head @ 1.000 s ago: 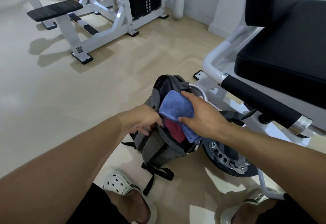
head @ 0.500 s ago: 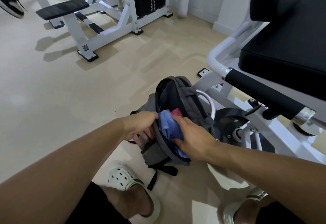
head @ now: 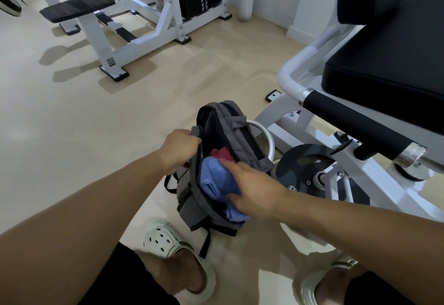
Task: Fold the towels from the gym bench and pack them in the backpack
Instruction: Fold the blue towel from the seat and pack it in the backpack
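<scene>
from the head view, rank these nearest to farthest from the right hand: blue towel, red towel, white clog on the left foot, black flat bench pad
1. blue towel: held by the right hand, partly inside the backpack.
2. red towel: deeper in the bag, just beyond the fingers.
3. white clog: on the floor, lower left.
4. black bench pad: far upper left.

The grey backpack (head: 192, 206) stands on the floor with its main compartment unzipped and gaping, the dark lining showing. A folded blue towel (head: 216, 184) sits partly inside the opening, its rolled edges bulging above the rim. Just behind it, deeper in the same compartment, a red towel (head: 222, 154) shows only its top.
</scene>
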Available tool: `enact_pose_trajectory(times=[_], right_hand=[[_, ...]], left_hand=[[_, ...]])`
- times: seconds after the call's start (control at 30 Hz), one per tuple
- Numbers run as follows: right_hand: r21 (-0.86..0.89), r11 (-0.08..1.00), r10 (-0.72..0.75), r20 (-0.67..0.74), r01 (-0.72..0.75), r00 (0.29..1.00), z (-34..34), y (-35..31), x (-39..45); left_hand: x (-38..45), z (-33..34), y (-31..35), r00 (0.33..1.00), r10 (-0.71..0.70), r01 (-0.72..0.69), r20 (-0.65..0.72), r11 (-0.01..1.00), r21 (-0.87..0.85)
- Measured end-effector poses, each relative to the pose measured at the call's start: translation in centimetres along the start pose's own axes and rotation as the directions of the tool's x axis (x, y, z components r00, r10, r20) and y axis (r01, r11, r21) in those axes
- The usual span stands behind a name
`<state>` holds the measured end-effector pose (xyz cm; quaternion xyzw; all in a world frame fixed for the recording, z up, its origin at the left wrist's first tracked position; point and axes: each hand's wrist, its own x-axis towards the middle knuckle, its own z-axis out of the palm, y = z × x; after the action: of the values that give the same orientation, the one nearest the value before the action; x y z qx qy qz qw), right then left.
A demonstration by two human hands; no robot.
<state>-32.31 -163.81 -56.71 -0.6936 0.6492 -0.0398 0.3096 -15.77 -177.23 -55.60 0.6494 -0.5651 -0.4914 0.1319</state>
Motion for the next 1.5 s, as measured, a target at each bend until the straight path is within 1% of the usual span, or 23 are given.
enact_pose_trajectory(times=[0.03, 0.1, 0.17, 0.23, 0.3, 0.37, 0.47, 0.5, 0.57, 0.67, 0.73, 0.8, 0.87, 0.9, 0.93, 0.97, 1.07, 1.13, 1.2, 1.3, 1.4, 1.5], right_hand=[[0.022, 0.999, 0.036, -0.077, -0.034, 0.996, -0.5, 0.0, 0.1], [0.104, 0.991, 0.109, -0.233, -0.087, 0.966, -1.4, 0.1, 0.3], [0.164, 0.983, 0.132, -0.314, -0.083, 0.940, -2.0, 0.4, 0.6], [0.153, 0.987, 0.100, -0.340, -0.050, 0.935, -2.0, 0.9, 0.9], [0.115, 0.992, 0.081, -0.342, -0.044, 0.936, -1.5, 1.5, 1.2], [0.041, 0.996, 0.090, -0.290, -0.082, 0.953, -0.8, 2.4, 1.7], [-0.167, 0.975, 0.124, -0.140, -0.147, 0.982, 0.0, 3.7, 2.2], [-0.224, 0.963, 0.125, -0.112, -0.148, 0.986, 0.1, 3.9, 2.2], [-0.290, 0.948, 0.106, -0.113, -0.135, 0.988, -0.1, 3.8, 2.1], [-0.407, 0.909, 0.027, -0.156, -0.089, 0.987, -1.1, 3.0, 1.8], [-0.465, 0.883, -0.049, -0.215, -0.058, 0.975, -2.2, 2.2, 1.7], [-0.446, 0.894, -0.118, -0.321, -0.040, 0.940, -3.4, 1.9, 2.0], [-0.404, 0.915, -0.188, -0.438, -0.005, 0.879, -4.6, 2.1, 2.5], [-0.396, 0.918, -0.218, -0.474, 0.015, 0.853, -5.0, 2.5, 2.9], [-0.403, 0.915, -0.242, -0.482, 0.032, 0.842, -5.3, 2.9, 3.2], [-0.417, 0.908, -0.248, -0.459, 0.040, 0.853, -5.6, 3.3, 3.5], [-0.412, 0.908, -0.208, -0.295, 0.072, 0.933, -5.9, 3.9, 3.9], [-0.426, 0.900, -0.204, -0.222, 0.093, 0.953, -5.9, 4.1, 3.9], [-0.476, 0.876, -0.180, -0.183, 0.073, 0.967, -6.0, 3.8, 3.9], [-0.462, 0.886, -0.072, -0.087, 0.023, 0.994, -6.2, 3.7, 4.0], [-0.454, 0.891, 0.000, -0.027, -0.012, 1.000, -5.8, 3.9, 4.3], [-0.459, 0.888, 0.003, 0.005, 0.000, 1.000, -5.4, 4.3, 4.8]], left_hand=[[0.0, 0.1, 0.1, 1.000, -0.031, 0.030, -0.003, 0.994, -0.101], [-0.5, 0.2, 0.5, 0.995, -0.087, 0.096, 0.045, 0.952, -0.291], [-1.2, 0.7, 0.8, 0.988, -0.094, 0.136, 0.126, 0.910, -0.391], [-2.0, 1.5, 1.1, 0.981, -0.077, 0.148, 0.176, 0.887, -0.438], [-2.6, 2.4, 1.4, 0.979, -0.058, 0.145, 0.195, 0.872, -0.468], [-2.9, 3.0, 1.5, 0.978, -0.049, 0.145, 0.204, 0.861, -0.487], [-2.9, 3.4, 1.4, 0.975, -0.044, 0.146, 0.218, 0.867, -0.476], [-2.9, 3.5, 1.4, 0.974, -0.042, 0.145, 0.223, 0.871, -0.470], [-3.0, 3.6, 1.4, 0.973, -0.030, 0.135, 0.230, 0.879, -0.458], [-3.0, 3.7, 1.5, 0.974, -0.032, 0.132, 0.224, 0.883, -0.450], [-3.2, 3.7, 1.5, 0.972, -0.036, 0.132, 0.231, 0.901, -0.414], [-3.4, 3.7, 1.4, 0.965, -0.054, 0.146, 0.255, 0.923, -0.356], [-3.9, 3.8, 1.4, 0.956, -0.058, 0.143, 0.289, 0.948, -0.284], [-4.3, 3.7, 1.5, 0.947, -0.054, 0.136, 0.317, 0.961, -0.240], [-4.6, 3.6, 1.5, 0.936, -0.046, 0.120, 0.349, 0.974, -0.193], [-5.0, 3.6, 1.6, 0.924, -0.040, 0.104, 0.379, 0.983, -0.149], [-6.0, 3.8, 1.5, 0.895, -0.038, 0.039, 0.445, 0.999, 0.008], [-6.6, 4.0, 1.4, 0.868, -0.056, 0.010, 0.494, 0.995, 0.094], [-7.1, 4.4, 1.2, 0.839, -0.081, -0.008, 0.538, 0.987, 0.161], [-7.8, 5.4, 0.6, 0.812, -0.093, -0.058, 0.576, 0.970, 0.238], [-8.5, 6.6, 0.2, 0.820, -0.067, -0.112, 0.569, 0.955, 0.274], [-8.4, 7.2, 0.3, 0.832, -0.024, -0.146, 0.555, 0.954, 0.261]])
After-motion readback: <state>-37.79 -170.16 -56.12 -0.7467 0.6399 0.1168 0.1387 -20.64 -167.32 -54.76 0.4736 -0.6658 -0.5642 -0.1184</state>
